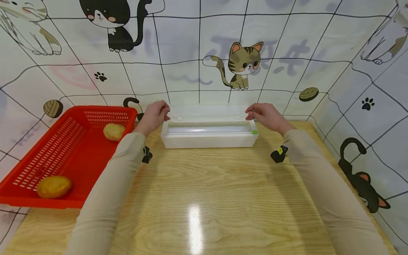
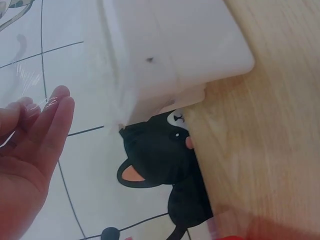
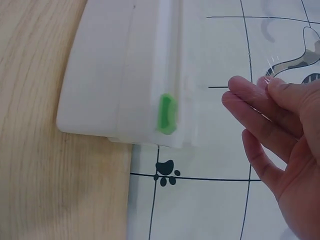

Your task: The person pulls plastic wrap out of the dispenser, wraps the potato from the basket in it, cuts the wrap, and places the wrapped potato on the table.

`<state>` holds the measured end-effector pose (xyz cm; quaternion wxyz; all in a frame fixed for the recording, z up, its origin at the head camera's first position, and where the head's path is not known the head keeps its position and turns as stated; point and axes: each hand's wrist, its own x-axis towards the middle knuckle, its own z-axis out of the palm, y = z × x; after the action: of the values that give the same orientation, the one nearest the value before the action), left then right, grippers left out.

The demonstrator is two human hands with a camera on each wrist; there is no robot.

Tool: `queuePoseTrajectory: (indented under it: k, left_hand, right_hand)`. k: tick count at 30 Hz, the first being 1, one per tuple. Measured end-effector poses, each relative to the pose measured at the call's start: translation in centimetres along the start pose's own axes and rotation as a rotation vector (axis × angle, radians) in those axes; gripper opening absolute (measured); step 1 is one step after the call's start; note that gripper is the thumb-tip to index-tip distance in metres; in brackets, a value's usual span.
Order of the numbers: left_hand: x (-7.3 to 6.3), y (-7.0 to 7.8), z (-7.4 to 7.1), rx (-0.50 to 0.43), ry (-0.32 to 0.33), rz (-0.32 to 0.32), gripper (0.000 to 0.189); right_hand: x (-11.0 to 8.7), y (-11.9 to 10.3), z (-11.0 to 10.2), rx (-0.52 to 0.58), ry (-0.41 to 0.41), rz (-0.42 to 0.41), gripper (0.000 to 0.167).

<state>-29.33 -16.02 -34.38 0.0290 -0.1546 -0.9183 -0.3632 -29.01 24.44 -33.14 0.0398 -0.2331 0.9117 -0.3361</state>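
Observation:
A long white cling film dispenser box (image 1: 210, 142) stands near the back of the table, its pale lid (image 1: 207, 112) raised behind it. Inside lies a shiny roll of film (image 1: 208, 130). A green slider (image 3: 167, 114) sits at the box's right end. Above the left end, my left hand (image 1: 155, 115) pinches clear cling film (image 2: 30, 82) between thumb and fingers. Over the right end, my right hand (image 1: 266, 114) pinches the film's other corner, where creases show in the right wrist view. The transparent sheet between the hands is hardly visible.
At the left, a red plastic basket (image 1: 79, 148) holds a potato (image 1: 113, 131) near its back corner and a yellower potato (image 1: 54, 187) near the front. A wall covering (image 1: 181, 78) with cat drawings rises behind the wooden table (image 1: 210, 191) and along its right side.

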Motion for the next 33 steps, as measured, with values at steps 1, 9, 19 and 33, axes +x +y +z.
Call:
queuePoseTrajectory:
  k: [1,9,19,33]
  left_hand:
    - [0.0,0.1,-0.2,0.002,0.0,0.0,0.013]
    - [0.5,0.6,-1.2,0.007,0.004,0.022,0.012]
    - [0.7,1.8,-2.8,-0.001,0.012,0.03,0.013]
    - [1.1,3.2,-4.9,0.001,0.008,0.091,0.011]
  right_hand:
    - [0.0,-0.2,-0.1,-0.002,0.0,0.003,0.019]
    - [0.2,-1.2,-1.4,-0.011,-0.006,0.007,0.017]
    - [0.4,-2.5,-3.1,-0.03,-0.019,-0.023,0.018]
    - [0.0,-4.5,-5.3,-0.124,0.041,-0.067,0.015]
